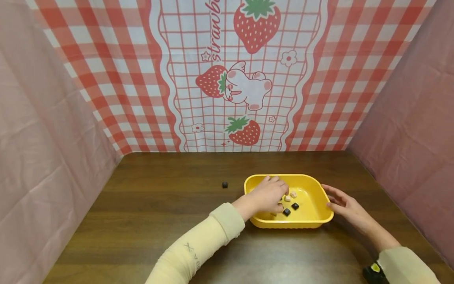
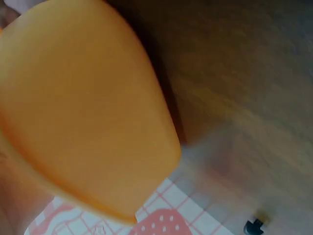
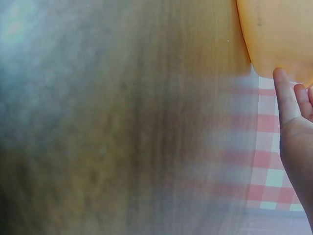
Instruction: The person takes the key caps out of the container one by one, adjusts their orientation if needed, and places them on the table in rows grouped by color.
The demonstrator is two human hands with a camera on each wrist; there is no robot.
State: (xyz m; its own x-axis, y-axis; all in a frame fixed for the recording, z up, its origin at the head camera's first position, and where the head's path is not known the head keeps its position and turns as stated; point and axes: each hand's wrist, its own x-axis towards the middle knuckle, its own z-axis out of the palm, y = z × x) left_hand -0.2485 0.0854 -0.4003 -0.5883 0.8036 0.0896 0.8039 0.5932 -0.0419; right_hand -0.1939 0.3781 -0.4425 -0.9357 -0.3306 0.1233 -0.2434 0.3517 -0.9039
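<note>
Left sleeve, bottom centre: left hand fingers bend inside yellow tray, lower right; grip cannot be determined. Right hand fingers, extended, touch tray's right end. Cubes lie inside.

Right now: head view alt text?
A person's left hand reaches into a yellow tray of black cubes and pale cubes; the right hand touches its right end. Another black cube lies on the table, left of the tray; strawberry cloth hangs behind.
</note>
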